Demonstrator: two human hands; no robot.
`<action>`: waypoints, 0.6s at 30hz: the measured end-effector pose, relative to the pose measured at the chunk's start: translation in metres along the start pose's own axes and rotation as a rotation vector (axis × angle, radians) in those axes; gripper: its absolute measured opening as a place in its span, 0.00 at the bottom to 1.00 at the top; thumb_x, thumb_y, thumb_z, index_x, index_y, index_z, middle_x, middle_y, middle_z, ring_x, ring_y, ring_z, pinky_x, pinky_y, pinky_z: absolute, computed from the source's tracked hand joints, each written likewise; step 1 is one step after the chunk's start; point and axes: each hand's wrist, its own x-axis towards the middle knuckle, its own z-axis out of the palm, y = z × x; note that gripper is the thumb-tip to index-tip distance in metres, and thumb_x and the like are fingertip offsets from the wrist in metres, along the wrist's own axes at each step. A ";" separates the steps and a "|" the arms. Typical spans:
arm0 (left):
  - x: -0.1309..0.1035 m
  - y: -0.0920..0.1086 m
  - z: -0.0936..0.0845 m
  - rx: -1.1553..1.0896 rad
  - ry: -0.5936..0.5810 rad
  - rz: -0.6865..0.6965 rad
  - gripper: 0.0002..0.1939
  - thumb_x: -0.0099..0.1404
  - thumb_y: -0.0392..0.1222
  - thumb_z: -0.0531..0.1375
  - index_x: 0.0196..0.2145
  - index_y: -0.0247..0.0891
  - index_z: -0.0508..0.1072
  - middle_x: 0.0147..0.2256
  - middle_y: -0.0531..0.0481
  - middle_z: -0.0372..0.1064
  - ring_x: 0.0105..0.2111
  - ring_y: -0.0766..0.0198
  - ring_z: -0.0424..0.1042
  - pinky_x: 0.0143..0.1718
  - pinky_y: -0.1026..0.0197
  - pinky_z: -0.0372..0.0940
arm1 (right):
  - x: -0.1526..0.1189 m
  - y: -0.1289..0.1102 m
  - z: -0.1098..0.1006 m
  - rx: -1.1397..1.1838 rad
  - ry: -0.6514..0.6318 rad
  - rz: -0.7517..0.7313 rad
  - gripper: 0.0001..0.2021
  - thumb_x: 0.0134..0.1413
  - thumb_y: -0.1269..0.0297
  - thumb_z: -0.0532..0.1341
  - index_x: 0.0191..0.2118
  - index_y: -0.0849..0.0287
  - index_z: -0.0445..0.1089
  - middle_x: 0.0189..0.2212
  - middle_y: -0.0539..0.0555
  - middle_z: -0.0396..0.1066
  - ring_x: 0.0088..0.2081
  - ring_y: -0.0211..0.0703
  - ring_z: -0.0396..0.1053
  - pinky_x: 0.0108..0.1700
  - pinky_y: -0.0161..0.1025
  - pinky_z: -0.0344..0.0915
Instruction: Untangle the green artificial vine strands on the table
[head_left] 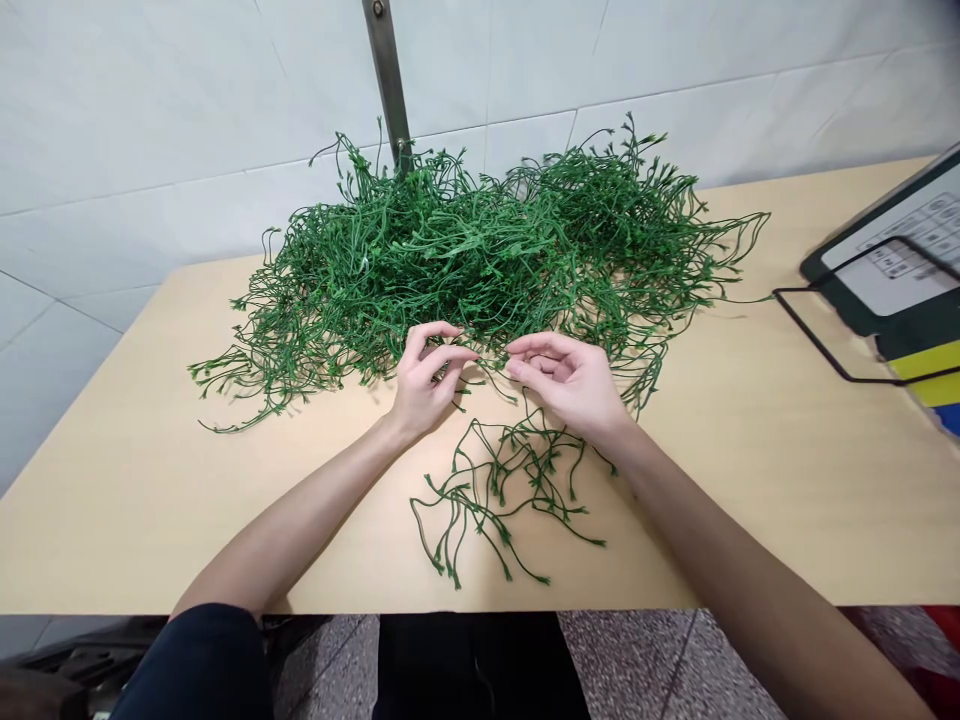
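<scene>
A big tangled heap of thin green plastic stems [465, 250] lies across the back of the table. At its front edge, my left hand [431, 380] is curled with thumb and fingertips close together on a green stem. Just to the right, my right hand [562, 375] pinches a green stem between thumb and forefinger, its other fingers curled in. The fingertips of both hands face each other, a small gap apart. Nearer to me, a small loose group of green stems [499, 490] is spread on the table, below my hands.
The pale wooden table [187, 510] stands against a tiled wall [187, 100]. A metal strip [388, 80] runs down the wall behind the heap. At the right are a dark panel with a printed label [900, 250] and a black wire frame [814, 340].
</scene>
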 end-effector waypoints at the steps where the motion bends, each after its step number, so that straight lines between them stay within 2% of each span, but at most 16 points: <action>1: 0.001 0.001 0.000 -0.024 -0.011 0.010 0.07 0.65 0.30 0.60 0.36 0.40 0.76 0.38 0.49 0.71 0.41 0.63 0.71 0.42 0.57 0.69 | 0.000 0.000 -0.001 -0.004 0.029 -0.005 0.17 0.44 0.54 0.72 0.36 0.61 0.74 0.24 0.49 0.68 0.21 0.32 0.60 0.23 0.34 0.61; 3: 0.002 0.002 0.000 -0.085 -0.038 0.020 0.06 0.65 0.30 0.59 0.37 0.38 0.75 0.34 0.50 0.73 0.38 0.64 0.71 0.41 0.57 0.69 | 0.001 0.000 -0.001 -0.009 0.094 -0.021 0.16 0.45 0.55 0.72 0.35 0.60 0.74 0.21 0.47 0.65 0.20 0.31 0.58 0.22 0.34 0.59; 6: 0.003 0.005 0.000 -0.149 -0.087 -0.008 0.06 0.65 0.32 0.60 0.40 0.37 0.74 0.34 0.49 0.75 0.36 0.63 0.71 0.39 0.57 0.68 | 0.003 0.002 -0.002 -0.020 0.144 -0.043 0.14 0.44 0.56 0.72 0.34 0.59 0.73 0.23 0.48 0.67 0.22 0.32 0.59 0.23 0.34 0.59; 13: 0.003 0.005 0.000 -0.124 -0.126 -0.037 0.03 0.66 0.34 0.61 0.38 0.36 0.75 0.33 0.49 0.75 0.35 0.65 0.71 0.38 0.58 0.66 | 0.000 0.000 -0.001 -0.123 0.006 -0.058 0.17 0.46 0.52 0.70 0.34 0.61 0.75 0.24 0.51 0.69 0.22 0.33 0.59 0.22 0.34 0.56; 18: 0.004 0.006 0.000 -0.146 -0.177 -0.004 0.01 0.67 0.35 0.61 0.36 0.36 0.74 0.32 0.49 0.76 0.33 0.65 0.71 0.38 0.58 0.66 | -0.004 0.005 0.005 -0.254 -0.014 -0.108 0.17 0.45 0.52 0.71 0.36 0.60 0.77 0.23 0.50 0.68 0.21 0.33 0.56 0.23 0.35 0.56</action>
